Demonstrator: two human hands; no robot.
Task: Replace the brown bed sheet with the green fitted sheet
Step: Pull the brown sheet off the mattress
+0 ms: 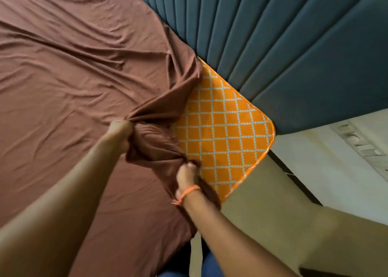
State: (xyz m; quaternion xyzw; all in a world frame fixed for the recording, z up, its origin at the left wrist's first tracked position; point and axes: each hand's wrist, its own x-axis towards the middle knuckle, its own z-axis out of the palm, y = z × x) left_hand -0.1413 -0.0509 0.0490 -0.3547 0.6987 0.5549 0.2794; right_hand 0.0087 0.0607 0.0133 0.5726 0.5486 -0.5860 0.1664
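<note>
The brown bed sheet (pixel 73 70) covers most of the bed, wrinkled and pulled off one corner. That corner shows the orange mattress (pixel 226 125) with a white diamond pattern. My left hand (pixel 120 130) grips a bunch of the brown sheet at the edge of the peeled-back part. My right hand (pixel 186 176), with an orange band at the wrist, grips another bunch of the sheet near the mattress side edge. The loose fabric hangs gathered between the two hands. No green fitted sheet is in view.
A dark blue padded headboard (pixel 283 45) with vertical channels runs along the top right. Below the mattress corner is the tan bed side (pixel 273 203), then a light floor (pixel 325 161) on the right. A wall fixture (pixel 363 144) sits at far right.
</note>
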